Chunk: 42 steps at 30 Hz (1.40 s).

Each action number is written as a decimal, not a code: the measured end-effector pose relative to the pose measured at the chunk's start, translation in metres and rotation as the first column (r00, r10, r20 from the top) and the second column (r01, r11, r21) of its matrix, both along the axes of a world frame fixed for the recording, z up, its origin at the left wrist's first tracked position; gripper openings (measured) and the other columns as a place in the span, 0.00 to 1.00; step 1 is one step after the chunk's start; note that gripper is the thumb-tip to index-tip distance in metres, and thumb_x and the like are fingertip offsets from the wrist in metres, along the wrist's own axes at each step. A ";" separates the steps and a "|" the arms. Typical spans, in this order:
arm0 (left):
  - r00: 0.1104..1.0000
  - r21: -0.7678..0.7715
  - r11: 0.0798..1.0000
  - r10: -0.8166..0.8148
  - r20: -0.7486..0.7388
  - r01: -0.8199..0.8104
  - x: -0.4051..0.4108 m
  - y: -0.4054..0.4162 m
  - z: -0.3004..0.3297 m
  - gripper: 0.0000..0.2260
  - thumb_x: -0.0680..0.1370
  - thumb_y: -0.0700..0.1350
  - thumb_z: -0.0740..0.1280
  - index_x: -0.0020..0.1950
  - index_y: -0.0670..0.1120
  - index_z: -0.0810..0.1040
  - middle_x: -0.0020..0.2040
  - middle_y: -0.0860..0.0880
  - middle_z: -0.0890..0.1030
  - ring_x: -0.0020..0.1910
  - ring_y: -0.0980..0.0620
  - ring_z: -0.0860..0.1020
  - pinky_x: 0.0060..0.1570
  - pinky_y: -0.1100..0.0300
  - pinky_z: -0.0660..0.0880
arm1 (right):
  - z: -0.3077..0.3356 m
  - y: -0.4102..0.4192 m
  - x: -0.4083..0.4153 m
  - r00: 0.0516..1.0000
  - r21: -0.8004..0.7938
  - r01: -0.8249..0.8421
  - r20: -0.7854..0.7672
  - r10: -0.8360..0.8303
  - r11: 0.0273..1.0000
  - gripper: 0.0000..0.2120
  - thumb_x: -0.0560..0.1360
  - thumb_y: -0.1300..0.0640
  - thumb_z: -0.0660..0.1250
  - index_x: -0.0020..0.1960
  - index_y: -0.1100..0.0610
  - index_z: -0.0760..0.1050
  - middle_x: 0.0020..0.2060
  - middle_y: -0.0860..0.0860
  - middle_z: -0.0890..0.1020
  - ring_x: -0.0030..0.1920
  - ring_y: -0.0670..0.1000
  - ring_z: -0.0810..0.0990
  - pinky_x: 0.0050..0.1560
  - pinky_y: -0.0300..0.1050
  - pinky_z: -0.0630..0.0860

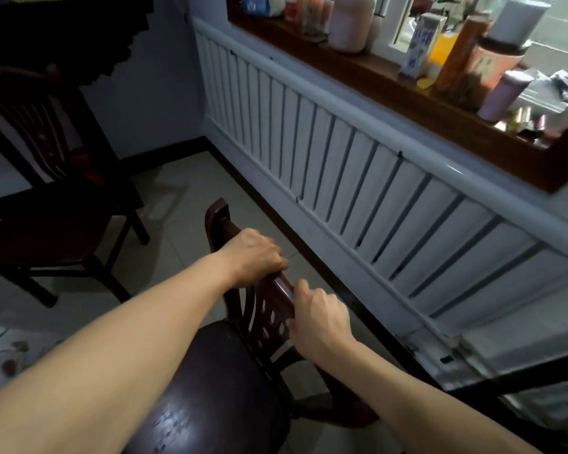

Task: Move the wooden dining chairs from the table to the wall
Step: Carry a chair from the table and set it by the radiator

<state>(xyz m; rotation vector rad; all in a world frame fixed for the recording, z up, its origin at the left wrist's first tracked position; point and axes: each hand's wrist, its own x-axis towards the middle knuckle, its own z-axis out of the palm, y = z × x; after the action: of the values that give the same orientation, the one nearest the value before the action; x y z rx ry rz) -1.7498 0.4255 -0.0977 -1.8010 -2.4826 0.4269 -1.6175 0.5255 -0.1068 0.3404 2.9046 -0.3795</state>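
Dark wooden chair (223, 381) at 6 o'clock, backrest towards radiator (341, 165) | left hand (253, 257) clenched on top rail | right hand (318, 319) clenched on same rail | second chair (46, 217) at 9 o'clock.

Under me the pale tiled floor (177, 204) carries two dark wooden chairs. The near chair (223, 371) stands just beside the radiator wall on the right, its back toward that wall. The far chair (46, 217) stands on the left, near the corner. At the near left edge a flowered mat (0, 352) lies flat on the tiles. A dark skirting strip (276, 217) runs along the floor's right edge.
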 end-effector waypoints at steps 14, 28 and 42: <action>0.993 0.035 0.995 -0.092 -0.071 0.095 -0.013 0.128 0.043 0.04 0.76 0.43 0.62 0.50 0.48 0.75 0.48 0.50 0.80 0.50 0.47 0.78 0.36 0.56 0.66 | 0.053 0.121 -0.006 0.996 0.101 0.085 -0.043 -0.082 0.991 0.16 0.71 0.54 0.68 0.54 0.56 0.66 0.50 0.55 0.79 0.51 0.59 0.78 0.40 0.47 0.66; 0.998 0.051 0.996 -0.069 -0.013 0.069 -0.059 0.332 0.026 0.04 0.75 0.43 0.64 0.49 0.48 0.77 0.45 0.48 0.80 0.46 0.47 0.78 0.34 0.56 0.62 | 0.025 0.320 -0.049 0.978 0.060 0.192 -0.100 -0.185 0.980 0.18 0.71 0.55 0.69 0.59 0.54 0.69 0.48 0.54 0.81 0.47 0.56 0.80 0.38 0.46 0.70; 0.997 0.126 0.992 -0.032 0.067 0.023 -0.089 0.409 -0.011 0.09 0.74 0.37 0.65 0.53 0.44 0.77 0.50 0.45 0.80 0.50 0.44 0.79 0.32 0.57 0.65 | -0.008 0.383 -0.076 0.957 0.178 0.291 -0.051 -0.287 0.940 0.17 0.74 0.60 0.68 0.61 0.60 0.68 0.54 0.58 0.80 0.52 0.57 0.80 0.41 0.48 0.73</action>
<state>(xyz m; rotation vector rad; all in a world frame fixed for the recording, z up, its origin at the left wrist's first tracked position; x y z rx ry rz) -1.8393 0.8343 -0.1088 -1.8287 -2.4645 0.2059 -1.6934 0.9086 -0.1146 0.8036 2.9227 -0.1553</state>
